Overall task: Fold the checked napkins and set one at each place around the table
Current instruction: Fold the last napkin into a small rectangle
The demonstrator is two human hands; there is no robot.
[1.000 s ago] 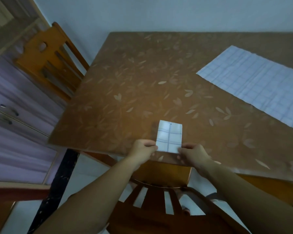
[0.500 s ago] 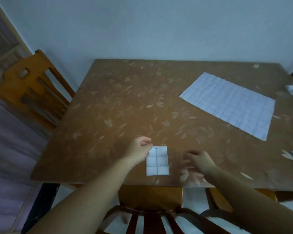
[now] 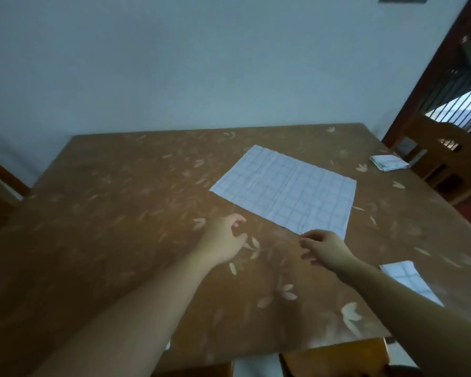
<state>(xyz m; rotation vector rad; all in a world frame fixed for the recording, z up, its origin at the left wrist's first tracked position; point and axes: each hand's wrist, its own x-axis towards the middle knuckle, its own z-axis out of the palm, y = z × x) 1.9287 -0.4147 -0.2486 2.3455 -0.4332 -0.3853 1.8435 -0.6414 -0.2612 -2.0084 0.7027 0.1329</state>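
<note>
An unfolded white checked napkin (image 3: 286, 189) lies flat in the middle of the brown leaf-patterned table (image 3: 106, 213). My left hand (image 3: 225, 240) hovers over the table just left of the napkin's near corner, fingers loosely curled and holding nothing. My right hand (image 3: 324, 248) reaches out beside that near corner, fingers relaxed and empty. A folded checked napkin (image 3: 408, 278) lies at the near right, partly behind my right forearm. Another folded napkin (image 3: 389, 162) sits at the far right edge.
A wooden chair (image 3: 443, 159) stands at the table's right side by a doorway. A second chair's back (image 3: 335, 360) shows below the near table edge. The far side of the table meets a pale wall.
Both hands let go of the small folded napkin at the near edge and moved forward toward the unfolded napkin. The view swung up and right, and that folded napkin dropped out of sight.
</note>
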